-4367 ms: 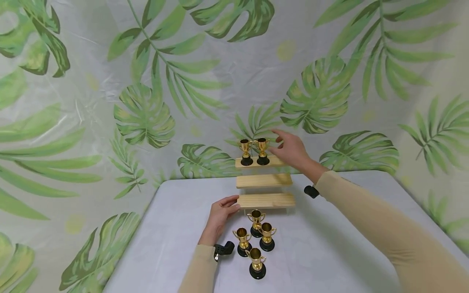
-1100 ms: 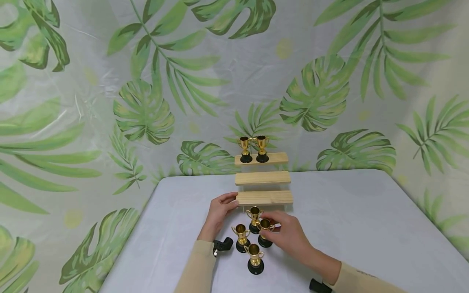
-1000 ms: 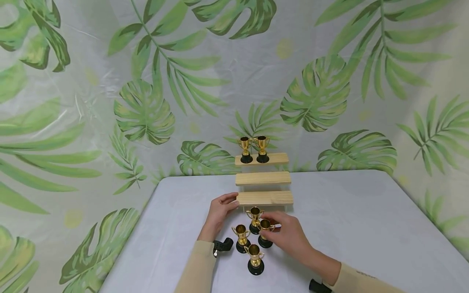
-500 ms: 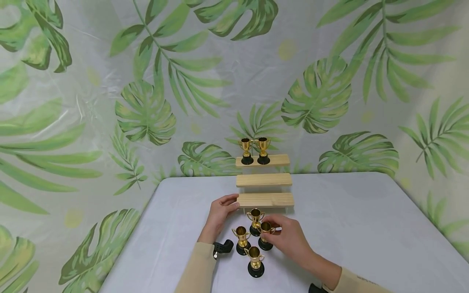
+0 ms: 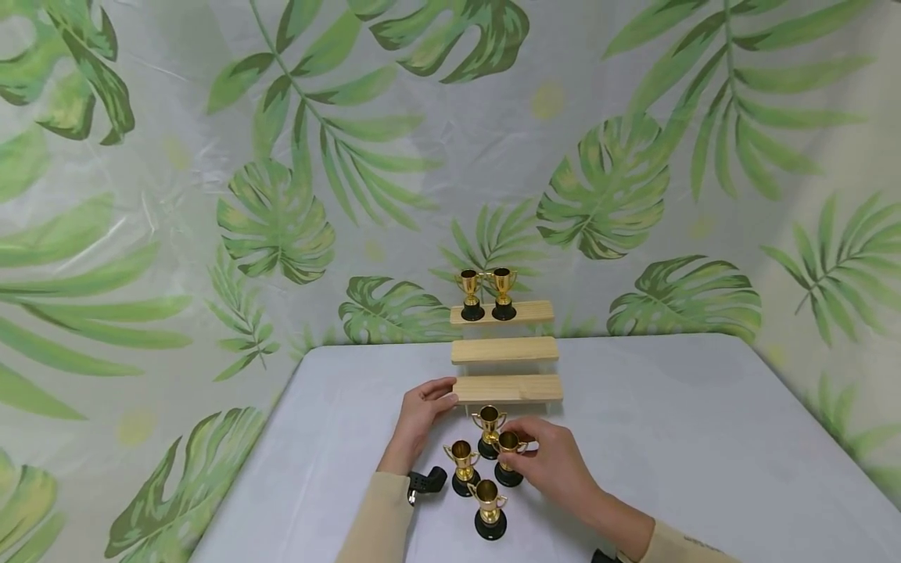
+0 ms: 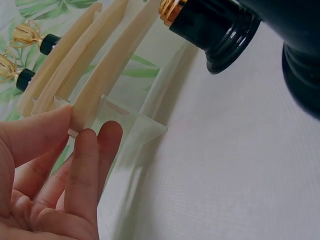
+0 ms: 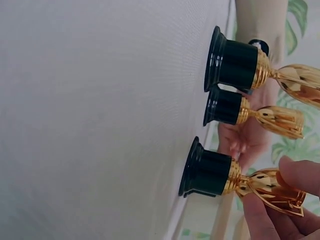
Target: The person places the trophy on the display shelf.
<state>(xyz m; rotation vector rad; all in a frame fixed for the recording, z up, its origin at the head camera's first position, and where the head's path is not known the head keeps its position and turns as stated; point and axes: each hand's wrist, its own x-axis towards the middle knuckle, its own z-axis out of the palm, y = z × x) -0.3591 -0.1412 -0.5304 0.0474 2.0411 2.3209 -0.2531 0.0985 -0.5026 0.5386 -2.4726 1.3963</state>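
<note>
In the head view my right hand (image 5: 556, 465) pinches a small gold trophy cup (image 5: 508, 444) by its bowl. In the right wrist view thumb and fingers close on that cup's gold part, above its black base (image 7: 207, 172). The trophy stands upright among several matching ones on the white tablecloth. My left hand (image 5: 418, 414) holds the left end of the lowest wooden plank (image 5: 507, 389) of a three-step display stand. From the left wrist, the thumb is seen on the plank's end, with fingers by the clear support (image 6: 130, 117).
Two trophies (image 5: 470, 293) stand side by side at the left of the top plank (image 5: 531, 311); the middle plank (image 5: 504, 350) is bare. Other trophies crowd the held one: one behind (image 5: 489, 422), one to its left (image 5: 462, 461), one in front (image 5: 487, 500). A leaf-print backdrop (image 5: 394, 195) rises behind.
My right hand has come down from beside the trophies on the top plank to grip a trophy on the table. It has stayed there over the last second; the left hand keeps its hold.
</note>
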